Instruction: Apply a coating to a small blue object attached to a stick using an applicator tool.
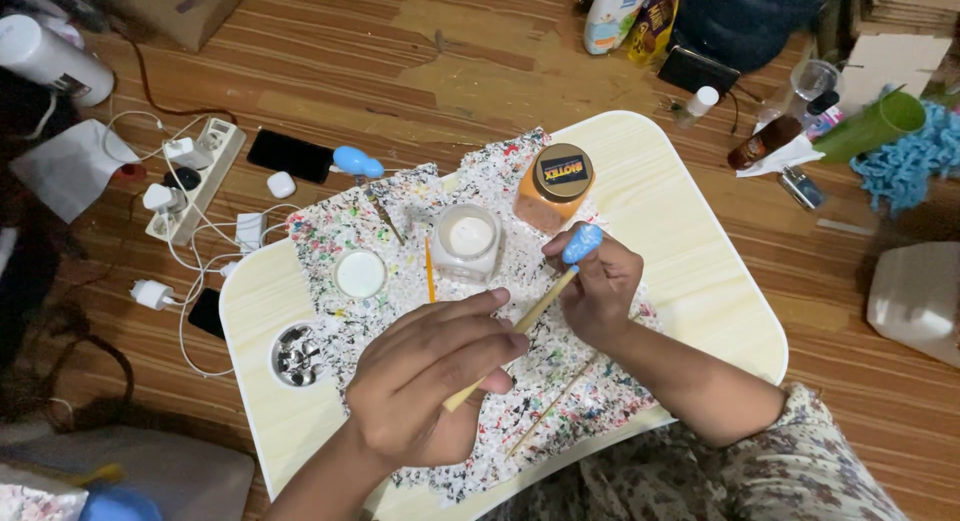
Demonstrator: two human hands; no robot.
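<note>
Paint-speckled white sheet (520,401) on cream tray (700,271).

So there's a small light-blue blob (582,243), smooth and rounded like an oval pebble, stuck on the top end of a thin wooden stick (510,336). The stick runs on a slant, blue end up and to the right, pale bare end low and left. It's held off the paint-speckled sheet (560,381), just beside a small glass jar (468,241) of white stuff.

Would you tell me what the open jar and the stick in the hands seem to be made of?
The jar looks like clear glass: see-through, glossy walls around white contents. The stick, held by both hands, looks like bare, matte pale wood, its blue tip perhaps clay.
</note>
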